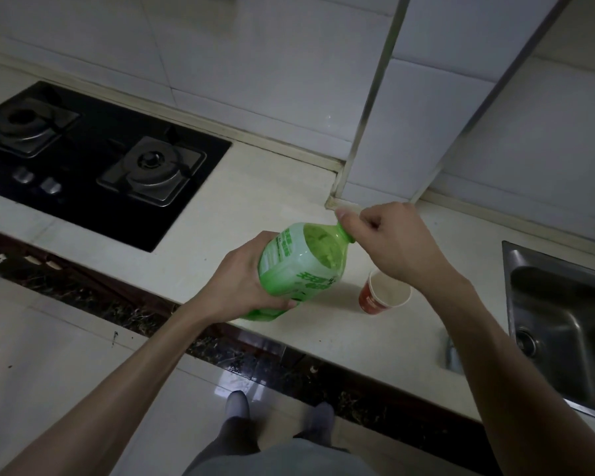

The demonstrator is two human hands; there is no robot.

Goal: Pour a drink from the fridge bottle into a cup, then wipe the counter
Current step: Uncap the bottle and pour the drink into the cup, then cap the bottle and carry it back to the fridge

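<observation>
Fingers (349,223) of the right hand (392,245) pinch the green bottle (299,266) at its mouth; the left hand (241,280) grips its body, tilted just left of the red cup (383,293) on the table (255,187).

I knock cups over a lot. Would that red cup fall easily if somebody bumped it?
Probably yes. The red cup looks like thin paper and seems empty, so it is likely very light. It narrows toward its base, which may make it tippy. It would probably squash if squeezed hard.
</observation>
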